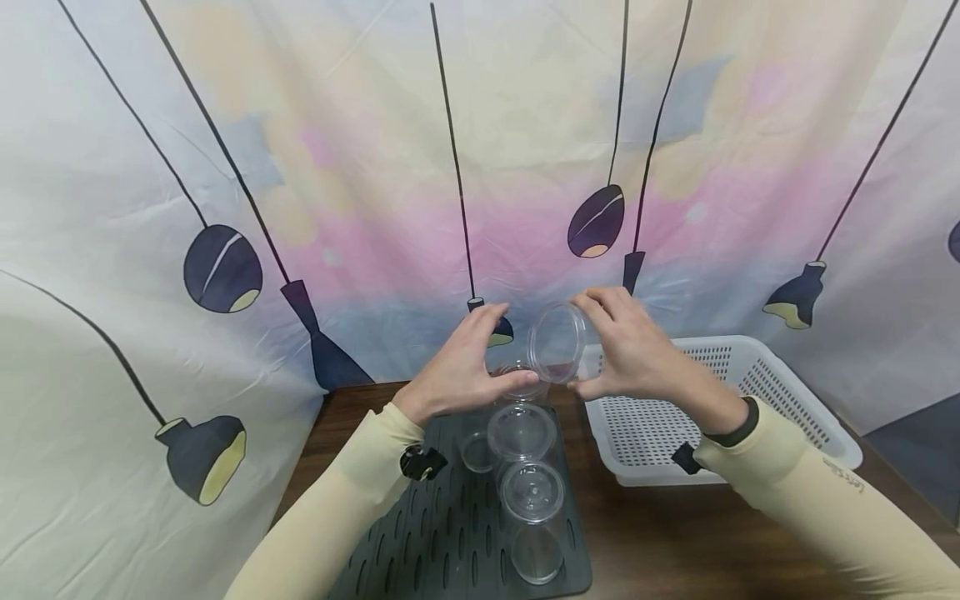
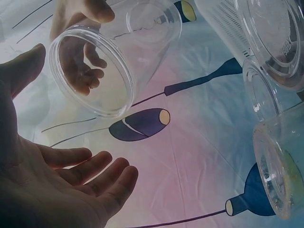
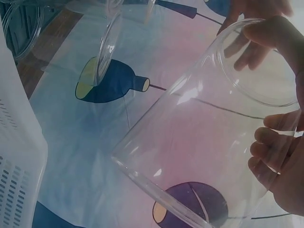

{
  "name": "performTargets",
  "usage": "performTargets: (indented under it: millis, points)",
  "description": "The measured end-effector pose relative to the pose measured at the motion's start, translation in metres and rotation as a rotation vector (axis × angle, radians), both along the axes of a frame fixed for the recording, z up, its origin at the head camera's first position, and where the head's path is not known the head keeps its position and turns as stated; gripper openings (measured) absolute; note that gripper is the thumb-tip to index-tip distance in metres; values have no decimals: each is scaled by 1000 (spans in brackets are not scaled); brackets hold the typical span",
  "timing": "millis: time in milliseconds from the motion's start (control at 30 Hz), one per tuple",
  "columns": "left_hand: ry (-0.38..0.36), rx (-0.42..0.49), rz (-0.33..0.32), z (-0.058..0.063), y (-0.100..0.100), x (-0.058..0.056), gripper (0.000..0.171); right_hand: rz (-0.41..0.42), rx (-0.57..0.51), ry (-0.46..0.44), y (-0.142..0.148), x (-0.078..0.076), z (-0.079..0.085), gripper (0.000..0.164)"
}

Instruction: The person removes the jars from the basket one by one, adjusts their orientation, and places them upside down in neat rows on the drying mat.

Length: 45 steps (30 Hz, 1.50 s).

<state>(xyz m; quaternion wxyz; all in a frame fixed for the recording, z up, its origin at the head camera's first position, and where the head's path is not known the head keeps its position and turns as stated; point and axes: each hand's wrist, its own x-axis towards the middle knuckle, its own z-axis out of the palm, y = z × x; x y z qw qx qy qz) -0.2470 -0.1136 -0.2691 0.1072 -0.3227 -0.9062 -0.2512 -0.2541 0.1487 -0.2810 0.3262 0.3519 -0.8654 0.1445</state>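
Observation:
My right hand (image 1: 630, 350) grips a clear plastic jar (image 3: 180, 128) near its open, rimmed end, holding it tilted in the air above the table. In the left wrist view the mouth of this jar (image 2: 128, 92) faces my left hand (image 2: 66, 175). That hand, its fingers spread and relaxed, holds nothing and stands a little apart from the jar. Below both hands, more clear jars (image 1: 525, 429) stand in a line on a dark grey slotted mat (image 1: 427, 542). Whether these jars are lidded is hard to tell through the clear plastic.
To the right on the brown wooden table (image 1: 637, 533) sits a white perforated basket (image 1: 813, 433), under my right forearm. A cloth backdrop (image 1: 390, 208) printed with hanging lamps rises behind the table.

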Motion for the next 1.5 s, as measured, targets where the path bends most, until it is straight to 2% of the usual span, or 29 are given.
performTargets:
  millis: [533, 933, 1233, 1500]
  points:
    - [11, 0, -23, 0, 7, 1, 95, 18, 30, 84, -10, -1, -2, 99]
    - [-2, -6, -25, 0, 11, 0, 96, -4, 96, 99, -16, 1, -2, 103]
    - [-12, -9, -46, 0, 12, 0, 96, 9, 108, 86, -21, 3, -2, 102]
    - [1, -3, -52, -2, 14, -1, 97, 32, 121, 124, -27, 2, -3, 101]
